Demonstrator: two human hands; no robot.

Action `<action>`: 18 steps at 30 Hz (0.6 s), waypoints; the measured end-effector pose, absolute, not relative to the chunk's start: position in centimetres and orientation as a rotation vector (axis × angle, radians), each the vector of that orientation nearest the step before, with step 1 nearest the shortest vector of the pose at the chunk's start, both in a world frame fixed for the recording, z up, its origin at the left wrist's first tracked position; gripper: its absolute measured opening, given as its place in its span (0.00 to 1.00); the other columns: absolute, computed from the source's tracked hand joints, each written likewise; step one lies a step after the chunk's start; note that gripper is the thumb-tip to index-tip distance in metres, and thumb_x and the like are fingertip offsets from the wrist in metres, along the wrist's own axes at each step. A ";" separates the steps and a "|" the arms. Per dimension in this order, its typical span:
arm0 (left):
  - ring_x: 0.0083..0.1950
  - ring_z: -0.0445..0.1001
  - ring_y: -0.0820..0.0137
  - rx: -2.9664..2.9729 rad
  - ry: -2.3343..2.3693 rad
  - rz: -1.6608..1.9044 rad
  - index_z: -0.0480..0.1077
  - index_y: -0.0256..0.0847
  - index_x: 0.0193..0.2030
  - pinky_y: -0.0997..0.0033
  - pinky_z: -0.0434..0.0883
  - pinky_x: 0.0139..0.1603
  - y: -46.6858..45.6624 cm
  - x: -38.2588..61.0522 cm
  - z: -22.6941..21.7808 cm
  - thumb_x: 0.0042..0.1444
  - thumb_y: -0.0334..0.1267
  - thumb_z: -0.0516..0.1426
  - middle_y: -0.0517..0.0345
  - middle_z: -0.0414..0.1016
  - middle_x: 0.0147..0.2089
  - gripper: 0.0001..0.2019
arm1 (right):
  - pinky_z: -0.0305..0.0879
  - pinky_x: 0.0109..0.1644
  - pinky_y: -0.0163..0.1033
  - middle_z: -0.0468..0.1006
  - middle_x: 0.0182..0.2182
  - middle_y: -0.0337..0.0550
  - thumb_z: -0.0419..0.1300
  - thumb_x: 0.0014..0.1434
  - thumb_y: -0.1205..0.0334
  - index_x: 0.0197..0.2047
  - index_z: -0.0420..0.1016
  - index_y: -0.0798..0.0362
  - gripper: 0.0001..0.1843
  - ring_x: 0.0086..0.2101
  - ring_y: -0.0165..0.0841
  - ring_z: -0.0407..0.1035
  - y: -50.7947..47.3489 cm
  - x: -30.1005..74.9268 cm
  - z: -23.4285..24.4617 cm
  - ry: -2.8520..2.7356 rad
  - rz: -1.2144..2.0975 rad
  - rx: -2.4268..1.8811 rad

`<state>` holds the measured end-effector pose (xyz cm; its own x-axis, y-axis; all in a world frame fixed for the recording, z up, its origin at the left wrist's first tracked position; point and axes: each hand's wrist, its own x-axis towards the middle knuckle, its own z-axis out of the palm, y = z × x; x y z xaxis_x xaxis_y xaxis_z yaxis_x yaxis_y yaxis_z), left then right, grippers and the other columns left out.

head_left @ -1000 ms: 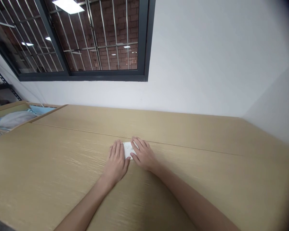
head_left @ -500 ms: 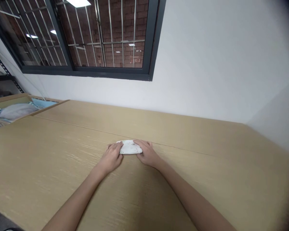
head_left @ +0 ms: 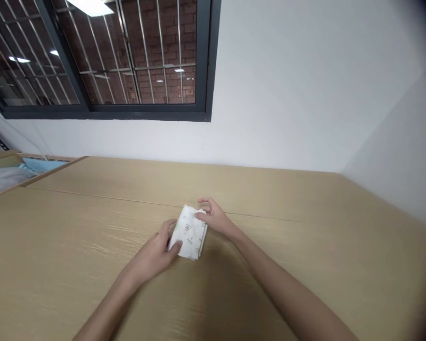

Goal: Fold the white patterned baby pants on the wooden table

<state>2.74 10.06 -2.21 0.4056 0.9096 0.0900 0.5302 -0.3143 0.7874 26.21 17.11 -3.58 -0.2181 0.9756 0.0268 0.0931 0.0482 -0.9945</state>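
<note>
A folded white cloth (head_left: 189, 233) with small printed figures is tilted, its layered edge showing on the right. My left hand (head_left: 160, 251) grips its lower left side, the thumb lying over the front and the fingers partly hidden behind. At the upper right corner, my right hand (head_left: 215, 218) pinches the cloth with its thumb in front; the index finger stretches out beyond the top edge. Both hands are over the middle of a wood-coloured table (head_left: 92, 227).
A wooden-edged bin (head_left: 57, 173) holding light blue and whitish fabric is at the far left. Behind the table rises a white wall (head_left: 277, 94) with a dark-framed barred window (head_left: 142, 112). A seam runs across the tabletop.
The cloth has turned from a flat, wide strip to a taller tilted face showing its prints. My left hand has shifted lower, my right hand to the upper corner. The view has swung right.
</note>
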 end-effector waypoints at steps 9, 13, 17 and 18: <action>0.47 0.77 0.50 2.404 1.812 0.294 0.62 0.34 0.62 0.53 0.70 0.48 10.4 4.1 -4.3 0.69 0.43 0.47 0.41 0.79 0.44 0.20 | 0.72 0.53 0.47 0.72 0.53 0.53 0.62 0.63 0.52 0.51 0.67 0.52 0.18 0.49 0.38 0.73 18.4 25.5 -6.8 -1.528 0.948 -1.285; 0.50 0.74 0.52 2.683 1.797 0.577 0.70 0.36 0.54 0.52 0.71 0.51 9.7 5.0 -4.2 0.70 0.44 0.47 0.42 0.76 0.47 0.17 | 0.61 0.66 0.52 0.67 0.62 0.54 0.54 0.69 0.51 0.61 0.67 0.51 0.21 0.63 0.41 0.62 16.8 25.3 -4.4 -1.802 0.621 -1.127; 0.50 0.76 0.55 2.847 1.519 0.682 0.73 0.36 0.53 0.54 0.75 0.51 7.2 7.1 -5.6 0.65 0.35 0.52 0.43 0.78 0.48 0.14 | 0.45 0.74 0.50 0.57 0.71 0.49 0.47 0.74 0.51 0.71 0.61 0.51 0.26 0.71 0.38 0.48 13.3 24.1 -0.8 -2.295 0.630 -0.809; 0.50 0.77 0.54 2.891 1.501 0.663 0.75 0.36 0.52 0.53 0.76 0.51 6.6 7.7 -6.5 0.61 0.32 0.53 0.42 0.79 0.47 0.15 | 0.43 0.74 0.49 0.56 0.72 0.50 0.46 0.74 0.52 0.72 0.59 0.52 0.27 0.71 0.38 0.46 12.5 23.7 -0.3 -2.398 0.660 -0.728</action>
<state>7.70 6.64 -6.47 0.5167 0.7426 0.4262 0.8149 -0.5792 0.0211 23.74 12.55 -0.27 -0.7065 0.6145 0.3512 0.3481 0.7337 -0.5835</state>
